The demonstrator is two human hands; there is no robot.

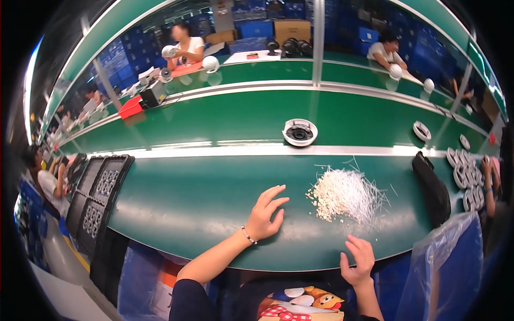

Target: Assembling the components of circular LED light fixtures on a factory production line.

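My left hand (264,216), with a beaded bracelet at the wrist, is over the green worktop (176,198), its fingers apart and nothing in them. To its right lies a loose heap of thin white strips (361,195), with many small cream-coloured pieces (329,195) gathered on its left side. My right hand (358,262) is at the near edge of the worktop, below the heap and apart from it. Its fingers are spread and it holds nothing. Some strips and bits lie scattered around the heap.
Beyond the metal rail, a white round housing with a black inside (300,132) sits on the green belt (230,117). A black pouch (431,187) lies right, near several round white parts (465,174). Black trays (101,187) stand left. Co-workers sit across and at both sides.
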